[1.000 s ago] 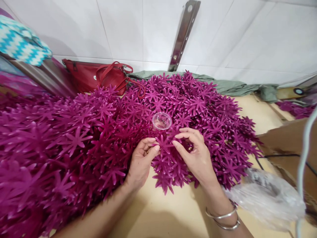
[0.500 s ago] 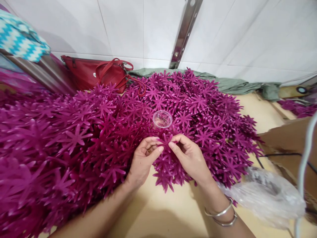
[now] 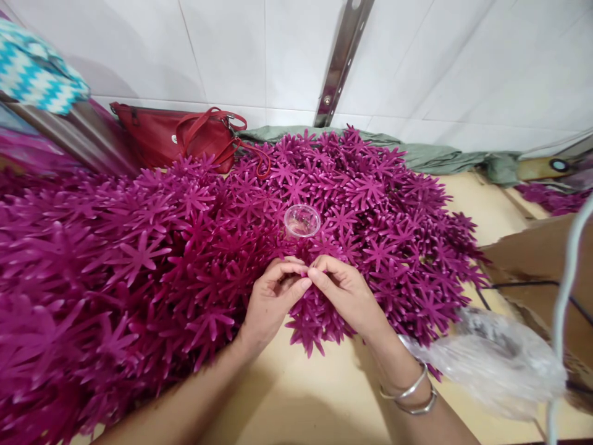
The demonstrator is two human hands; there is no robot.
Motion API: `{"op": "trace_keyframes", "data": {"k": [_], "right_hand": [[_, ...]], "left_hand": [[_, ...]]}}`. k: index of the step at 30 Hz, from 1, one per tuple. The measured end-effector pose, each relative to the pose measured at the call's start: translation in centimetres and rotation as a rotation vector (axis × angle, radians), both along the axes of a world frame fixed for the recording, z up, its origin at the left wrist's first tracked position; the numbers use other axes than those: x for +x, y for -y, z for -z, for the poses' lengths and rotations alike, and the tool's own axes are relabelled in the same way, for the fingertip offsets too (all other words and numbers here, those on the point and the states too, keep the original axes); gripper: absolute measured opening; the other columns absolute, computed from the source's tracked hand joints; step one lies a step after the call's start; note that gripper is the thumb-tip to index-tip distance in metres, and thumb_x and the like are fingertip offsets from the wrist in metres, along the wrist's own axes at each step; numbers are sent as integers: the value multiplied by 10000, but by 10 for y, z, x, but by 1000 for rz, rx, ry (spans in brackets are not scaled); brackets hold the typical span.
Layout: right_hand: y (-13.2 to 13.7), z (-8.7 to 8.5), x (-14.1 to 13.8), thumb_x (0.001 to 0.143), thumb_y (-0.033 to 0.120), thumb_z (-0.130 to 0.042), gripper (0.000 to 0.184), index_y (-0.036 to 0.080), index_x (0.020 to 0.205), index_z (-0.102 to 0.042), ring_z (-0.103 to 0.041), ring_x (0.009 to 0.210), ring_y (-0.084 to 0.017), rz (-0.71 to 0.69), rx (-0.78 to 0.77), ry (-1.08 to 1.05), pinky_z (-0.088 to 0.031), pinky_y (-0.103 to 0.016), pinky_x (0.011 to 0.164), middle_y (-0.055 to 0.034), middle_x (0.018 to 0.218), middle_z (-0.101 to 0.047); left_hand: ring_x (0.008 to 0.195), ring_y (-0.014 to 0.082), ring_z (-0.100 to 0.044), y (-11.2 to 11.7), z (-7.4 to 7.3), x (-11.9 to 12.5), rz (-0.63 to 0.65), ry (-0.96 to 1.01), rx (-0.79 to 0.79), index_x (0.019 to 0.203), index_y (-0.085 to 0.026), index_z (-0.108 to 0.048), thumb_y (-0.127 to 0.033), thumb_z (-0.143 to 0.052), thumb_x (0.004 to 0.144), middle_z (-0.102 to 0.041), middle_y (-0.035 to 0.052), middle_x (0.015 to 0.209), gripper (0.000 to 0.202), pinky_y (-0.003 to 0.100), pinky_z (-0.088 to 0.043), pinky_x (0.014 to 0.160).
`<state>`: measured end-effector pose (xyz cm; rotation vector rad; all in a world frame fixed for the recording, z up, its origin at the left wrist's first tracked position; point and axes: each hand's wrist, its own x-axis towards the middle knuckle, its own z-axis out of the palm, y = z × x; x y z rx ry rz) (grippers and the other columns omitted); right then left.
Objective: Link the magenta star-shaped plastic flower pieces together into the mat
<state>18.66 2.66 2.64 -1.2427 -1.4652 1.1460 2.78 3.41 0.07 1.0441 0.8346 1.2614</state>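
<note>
Above the front of the magenta heap, my left hand [image 3: 273, 300] and my right hand [image 3: 345, 290] meet fingertip to fingertip. Both are closed in a pinch on one magenta artificial flower [image 3: 304, 273], and only a bit of it shows between the fingers. Just beyond them a small clear plastic cup [image 3: 302, 221] is set among the flowers; what lies inside is too small to make out. A big pile of similar artificial flowers [image 3: 365, 185] with narrow petals spreads around and behind my hands. Two silver bangles [image 3: 410, 392] circle my right wrist.
Behind the pile, a red handbag [image 3: 171, 136] leans near the tiled wall [image 3: 222, 55]. To the right are a crumpled clear plastic bag [image 3: 500, 364], a cardboard box [image 3: 542, 272] and a pale cable [image 3: 563, 296]. Green cloth [image 3: 445, 157] runs along the wall's foot.
My fingertips have come closer together. The flower, whose spread petals showed between them before, is now mostly hidden by the fingers. The whole view has shifted slightly.
</note>
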Motion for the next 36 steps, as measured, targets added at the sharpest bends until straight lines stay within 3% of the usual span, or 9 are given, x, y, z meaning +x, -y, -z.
{"op": "trace_keyframes", "data": {"k": [4,9,17,23,27,31,36], "right_hand": [[-2,0,2,930,540,-679,386,221,729,-593,-498,728,-165,15,-22,-98,-429,-287,711,11,750,-561],[-3,-2,3,953,480,-669,363,220,722,-567,-501,754,-166,14,2,-126,-427,-294,747,7,781,-563],[-2,-9,5,953,454,-668,284,219,794,-651,-546,800,-185,-107,-21,-72,-444,-317,778,-11,825,-598],[-3,-11,20,966,480,-647,362,210,738,-570,-466,709,-151,-255,-89,-32,-395,-281,679,11,758,-528],[-1,-9,33,967,465,-669,346,208,758,-570,-492,764,-154,-176,-47,-178,-396,-282,720,-3,832,-563],[1,-7,39,891,391,-788,265,220,780,-619,-570,870,-165,-59,-8,-363,-424,-289,811,-6,920,-644],[-1,-6,36,853,256,-827,201,248,879,-627,-577,777,-135,-31,-51,-376,-418,-258,738,18,907,-692]], "left_hand": [[954,166,-645,0,2,1,18,17,-34,829,-210,-737,-242,-787,833,-687,32,966,60,270,-508,906],[1049,172,-643,2,5,-1,49,98,-113,834,-215,-695,-227,-749,866,-708,29,1044,64,278,-476,983],[1068,196,-636,1,7,-1,44,202,-153,778,-208,-656,-208,-720,847,-695,24,1000,94,312,-460,1013],[1042,186,-662,-1,4,0,7,320,-229,798,-212,-629,-218,-724,808,-720,10,1010,95,336,-460,1027],[983,187,-698,-4,2,0,-9,414,-300,821,-214,-590,-244,-731,806,-737,8,974,144,367,-495,994],[789,114,-656,-4,3,0,-35,409,-316,858,-218,-609,-259,-781,803,-673,-42,835,186,283,-522,859],[719,49,-565,-4,5,3,-77,314,-298,824,-191,-671,-228,-897,695,-630,-60,795,263,155,-448,722]]}}
